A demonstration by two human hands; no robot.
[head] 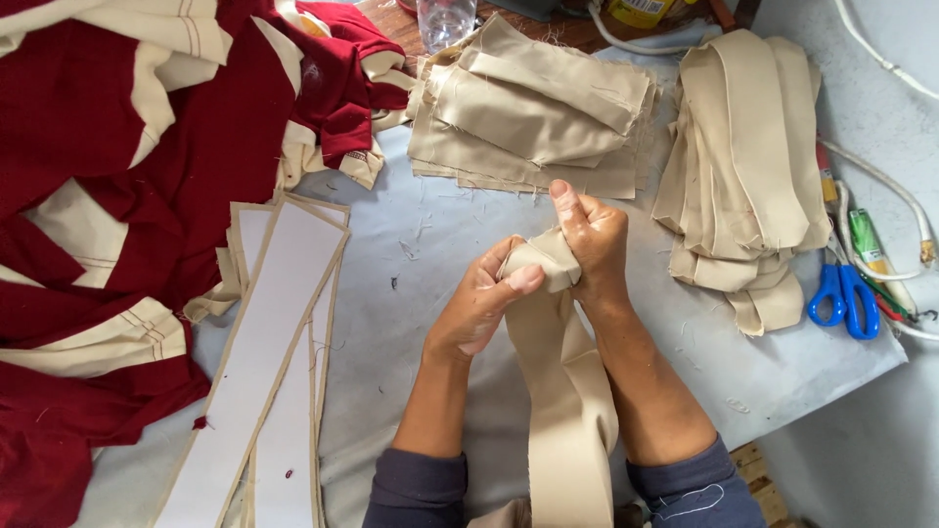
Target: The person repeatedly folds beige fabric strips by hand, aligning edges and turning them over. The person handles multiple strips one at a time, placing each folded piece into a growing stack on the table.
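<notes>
Long beige fabric strip point(567, 411), top end bunched; runs toward the viewer.

The top end of the beige fabric strip point(567, 411) is buried inside both fists, so its tip can't be made out; its lower end runs off the bottom edge. The left hand point(484, 303) has its fingers point(523, 279) curled out of sight behind the cloth. At the desk's far edge a clear plastic bottle point(445, 20) is cut off by the top edge. The red and cream garments point(117, 196) spill past the left edge. The scissors point(846, 298) hide their blades under the stack of folded beige strips point(748, 156).
</notes>
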